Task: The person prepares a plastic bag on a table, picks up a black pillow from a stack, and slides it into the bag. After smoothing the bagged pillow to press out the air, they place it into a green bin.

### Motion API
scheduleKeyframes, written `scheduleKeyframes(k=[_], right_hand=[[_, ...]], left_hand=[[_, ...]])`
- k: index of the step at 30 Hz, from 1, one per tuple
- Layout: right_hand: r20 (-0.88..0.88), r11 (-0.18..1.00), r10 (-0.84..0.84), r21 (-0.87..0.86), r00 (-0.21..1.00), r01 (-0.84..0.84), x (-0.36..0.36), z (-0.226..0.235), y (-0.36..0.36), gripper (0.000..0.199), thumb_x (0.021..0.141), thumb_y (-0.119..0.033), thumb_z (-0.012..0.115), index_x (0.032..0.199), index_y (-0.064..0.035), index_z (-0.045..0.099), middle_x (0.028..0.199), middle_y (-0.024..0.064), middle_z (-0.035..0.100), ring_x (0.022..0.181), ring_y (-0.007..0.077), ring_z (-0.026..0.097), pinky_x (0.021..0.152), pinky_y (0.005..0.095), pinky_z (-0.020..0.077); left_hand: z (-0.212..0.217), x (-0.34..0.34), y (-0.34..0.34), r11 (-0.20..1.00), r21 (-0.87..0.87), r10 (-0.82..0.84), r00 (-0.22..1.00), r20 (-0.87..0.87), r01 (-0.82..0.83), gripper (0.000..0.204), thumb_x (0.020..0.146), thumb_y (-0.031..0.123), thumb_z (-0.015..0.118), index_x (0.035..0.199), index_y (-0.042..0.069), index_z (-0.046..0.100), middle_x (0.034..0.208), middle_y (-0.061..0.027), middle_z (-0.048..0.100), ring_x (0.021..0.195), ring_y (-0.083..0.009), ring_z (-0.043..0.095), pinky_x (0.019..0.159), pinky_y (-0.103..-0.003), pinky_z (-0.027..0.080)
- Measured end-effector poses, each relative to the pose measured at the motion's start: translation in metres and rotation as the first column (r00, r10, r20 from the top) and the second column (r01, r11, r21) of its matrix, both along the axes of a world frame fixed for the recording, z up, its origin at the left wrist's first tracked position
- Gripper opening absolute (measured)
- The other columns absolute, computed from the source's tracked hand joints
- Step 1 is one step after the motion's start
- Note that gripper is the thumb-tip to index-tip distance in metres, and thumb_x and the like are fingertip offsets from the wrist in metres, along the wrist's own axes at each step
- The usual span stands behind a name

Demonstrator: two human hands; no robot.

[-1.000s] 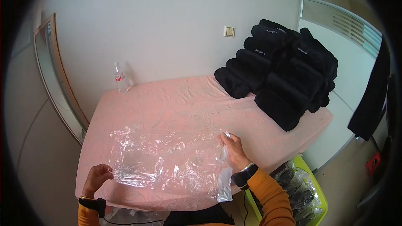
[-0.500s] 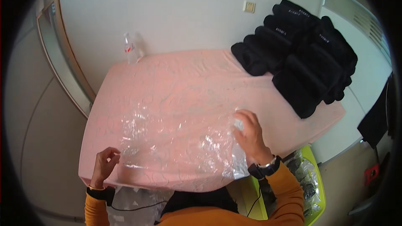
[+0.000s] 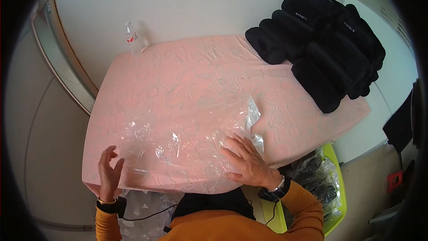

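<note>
Clear plastic bag (image 3: 187,138) under flat, spread right hand (image 3: 245,163); left hand (image 3: 109,172) raised edge-on, fingers loose, empty

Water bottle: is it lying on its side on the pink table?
No, the clear water bottle stands upright at the far left corner of the pink table, away from both hands.

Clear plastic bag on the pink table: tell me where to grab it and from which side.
Take the clear plastic bag by its far right corner, which puckers up off the pink table. Come from the right with the right hand, now flat on the film just below it. The rest lies flat, offering little to pinch.
</note>
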State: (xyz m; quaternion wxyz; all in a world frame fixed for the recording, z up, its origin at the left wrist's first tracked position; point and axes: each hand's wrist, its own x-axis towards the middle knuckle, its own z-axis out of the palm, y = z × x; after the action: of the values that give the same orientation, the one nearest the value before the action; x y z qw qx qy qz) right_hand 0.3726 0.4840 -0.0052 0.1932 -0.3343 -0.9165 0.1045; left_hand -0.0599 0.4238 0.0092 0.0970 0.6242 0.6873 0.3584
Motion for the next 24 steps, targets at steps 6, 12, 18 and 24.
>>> scheduleKeyframes(k=[6,12,18,24], right_hand=[[0.007,0.998,-0.012,-0.054,1.000,0.012,-0.012,-0.015,-0.014,0.073,0.079,-0.037,0.071,0.136,-0.0014,0.043,0.144,0.0237,0.032,0.135,0.0415,0.029,0.108,0.0530,0.0279],[0.073,0.991,-0.118,-0.060,0.990,0.122,-0.042,-0.017,-0.014,0.068,0.077,-0.034,0.074,0.131,-0.0001,0.048,0.137,0.0214,0.040,0.127,0.0397,0.039,0.099,0.0483,0.0389],[-0.408,0.984,0.018,-0.152,0.913,-0.088,-0.026,-0.013,-0.015,0.053,0.080,-0.020,0.072,0.124,0.0022,0.052,0.128,0.0207,0.049,0.116,0.0376,0.051,0.096,0.0435,0.0430],[-0.579,0.847,-0.395,0.072,0.713,0.527,0.050,-0.006,0.086,0.040,0.083,-0.010,0.069,0.118,0.0013,0.055,0.120,0.0168,0.056,0.112,0.0300,0.054,0.093,0.0364,0.0441]], left_hand=[[0.036,0.072,-0.030,0.852,0.300,-0.147,0.745,-0.650,0.429,0.039,0.070,0.000,0.073,0.107,0.005,0.060,0.101,-0.0113,0.060,0.093,-0.0335,0.058,0.081,-0.041,0.049],[0.000,0.141,-0.005,0.788,-0.016,-0.565,0.711,-0.419,0.616,0.036,0.070,0.006,0.074,0.104,0.003,0.062,0.101,-0.0136,0.061,0.089,-0.0323,0.059,0.077,-0.040,0.050],[-0.008,0.135,0.014,0.681,-0.104,-0.687,0.583,-0.433,0.725,0.027,0.075,0.007,0.064,0.102,0.004,0.062,0.099,-0.0105,0.058,0.088,-0.0303,0.057,0.077,-0.038,0.049],[-0.011,0.112,0.014,0.770,-0.128,-0.611,0.663,-0.434,0.626,0.030,0.074,0.004,0.060,0.104,0.003,0.060,0.099,-0.0115,0.058,0.088,-0.0306,0.057,0.077,-0.039,0.049]])
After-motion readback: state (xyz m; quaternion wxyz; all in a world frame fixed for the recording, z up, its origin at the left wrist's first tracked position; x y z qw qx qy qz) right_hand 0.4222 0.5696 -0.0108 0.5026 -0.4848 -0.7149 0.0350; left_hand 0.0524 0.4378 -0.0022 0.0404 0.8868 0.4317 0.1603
